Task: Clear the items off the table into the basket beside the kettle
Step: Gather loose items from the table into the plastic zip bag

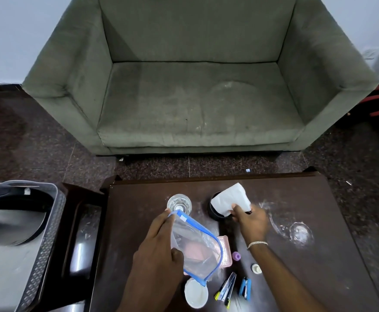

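My left hand (159, 242) grips a clear plastic bag with a blue zip edge (195, 246), held above the dark wooden table (296, 194). A white tissue (230, 200) is pinched in my right hand (251, 221) just over a black round container (214, 210). A drinking glass (179, 203) stands behind the bag. A pink tray (225, 251) lies partly under the bag. Near the front lie a white round lid (196, 293), a purple cap (236, 256), a small white cap (256, 268), a grey-yellow stapler (226, 289) and a blue stapler (245, 288). The grey patterned basket (49, 233) sits at the left.
A dark lower side table (80, 221) stands between the basket and the main table. A grey-green sofa (195, 86) faces the table across a strip of speckled floor. White dusty smears (301, 233) mark the table's right half. The kettle is not identifiable.
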{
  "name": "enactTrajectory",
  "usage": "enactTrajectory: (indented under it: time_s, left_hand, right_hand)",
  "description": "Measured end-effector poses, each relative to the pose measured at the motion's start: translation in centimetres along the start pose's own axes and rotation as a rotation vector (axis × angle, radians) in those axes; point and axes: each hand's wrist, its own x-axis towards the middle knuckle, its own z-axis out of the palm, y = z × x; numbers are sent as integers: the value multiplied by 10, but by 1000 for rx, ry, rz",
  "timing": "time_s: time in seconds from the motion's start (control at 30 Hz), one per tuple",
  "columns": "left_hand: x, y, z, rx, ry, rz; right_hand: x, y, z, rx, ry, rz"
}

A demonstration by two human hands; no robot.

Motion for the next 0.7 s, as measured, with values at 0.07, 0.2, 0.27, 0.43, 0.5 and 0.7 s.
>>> enactTrajectory:
  time_s: [0.07, 0.2, 0.27, 0.43, 0.5, 0.7]
  left_hand:
    - [0, 0, 3, 2, -4, 1]
    - [0, 0, 8, -11, 0, 16]
    - [1, 0, 9, -25, 2, 11]
    - [4, 2, 8, -53, 16, -7]
    - [6, 3, 6, -62, 22, 7]
    - [9, 16, 4, -99, 93, 68]
  right_hand:
    - [2, 2, 7, -209, 18, -93]
    - [7, 6, 21, -450, 9, -115]
    - [7, 5, 22, -482, -25, -84]
    - [-34, -30, -4, -216, 11, -172]
    - [-72, -60, -29, -57, -22, -354]
    - [-157, -124, -58, -846, -579, -821]
